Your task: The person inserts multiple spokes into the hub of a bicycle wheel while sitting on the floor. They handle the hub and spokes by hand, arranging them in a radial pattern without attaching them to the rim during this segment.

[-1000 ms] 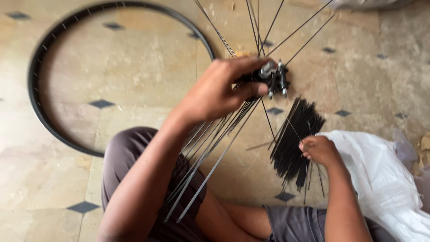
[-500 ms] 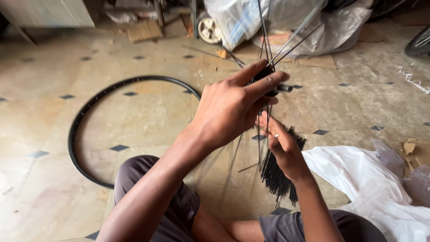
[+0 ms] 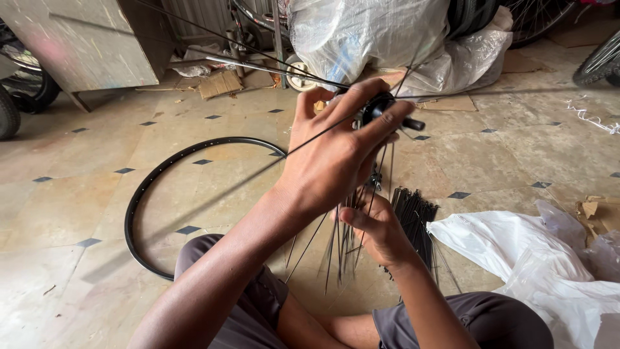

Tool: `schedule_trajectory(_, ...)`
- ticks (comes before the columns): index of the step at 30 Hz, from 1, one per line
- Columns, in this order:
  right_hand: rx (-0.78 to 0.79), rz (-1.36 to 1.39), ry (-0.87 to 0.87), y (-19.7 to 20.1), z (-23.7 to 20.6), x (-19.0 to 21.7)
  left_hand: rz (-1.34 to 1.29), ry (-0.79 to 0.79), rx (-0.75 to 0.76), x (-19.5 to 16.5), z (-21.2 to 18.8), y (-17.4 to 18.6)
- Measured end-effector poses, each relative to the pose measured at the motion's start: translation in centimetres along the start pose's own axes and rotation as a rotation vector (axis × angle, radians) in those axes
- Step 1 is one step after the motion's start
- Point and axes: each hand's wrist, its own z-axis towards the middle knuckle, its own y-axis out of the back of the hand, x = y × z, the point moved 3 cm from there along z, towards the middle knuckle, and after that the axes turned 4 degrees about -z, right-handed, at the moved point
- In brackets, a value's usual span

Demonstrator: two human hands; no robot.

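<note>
My left hand point(image 3: 336, 155) is raised in front of me, gripping a black wheel hub point(image 3: 382, 108) with thin spokes point(image 3: 310, 139) fanning out from it. Just below it, my right hand point(image 3: 374, 229) pinches one of the spokes that hang down from the hub. A bundle of loose black spokes point(image 3: 413, 216) lies on the floor to the right of that hand. A bare black wheel rim point(image 3: 139, 200) lies flat on the tiled floor at the left, beside my knee.
A white plastic sheet point(image 3: 536, 258) lies at the right. Large plastic-wrapped bundles point(image 3: 361, 32), cardboard scraps point(image 3: 219, 83), a grey cabinet point(image 3: 90, 42) and bicycle tyres point(image 3: 597, 61) stand at the back. Another tyre point(image 3: 8, 113) is at the far left.
My left hand has lifted the hub higher and my view has tilted up. My right hand left the spoke bundle on the floor and came up under the hub to a hanging spoke.
</note>
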Motion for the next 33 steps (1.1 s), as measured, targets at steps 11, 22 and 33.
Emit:
schedule_trajectory(11,-0.019,0.037,-0.113,-3.3,0.9,2.4,-0.075,0.062,-0.053,0.5,-1.0,-0.9)
schedule_trajectory(22,-0.152,-1.168,-0.368,5.0,2.2,8.7,-0.72,0.796,-0.321,6.8,-6.4,-6.1)
schedule_trajectory(33,0.366,-2.072,-0.967,7.8,11.0,19.7,-1.068,1.385,0.291,9.5,-16.5,-15.1)
